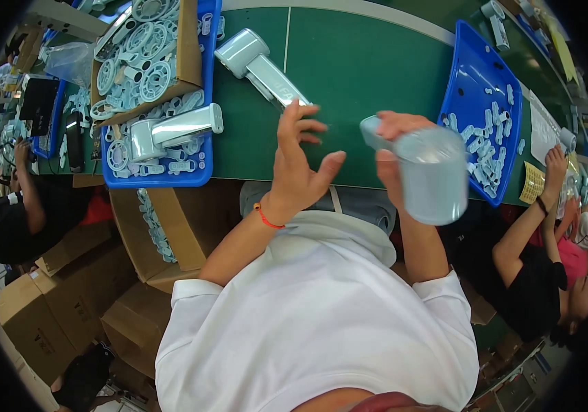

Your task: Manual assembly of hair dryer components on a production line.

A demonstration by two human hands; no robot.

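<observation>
Your right hand (pixel 404 125) is curled round the handle of a pale-blue, cylinder-headed appliance housing (pixel 434 180), holding it up near the close edge of the green surface (pixel 356 65), while your left hand (pixel 295 172) is empty, its fingers spread and loosely bent. Just beyond those left fingers lies a second housing (pixel 244 55) (whether they touch its handle, you cannot tell from this angle). To your left, a third housing (pixel 177 129) rests over a blue tray (pixel 160 181) with a parts-filled cardboard box (pixel 190 44), and to your right another blue tray (pixel 469 72) contains small pale-blue pieces (pixel 491 134).
</observation>
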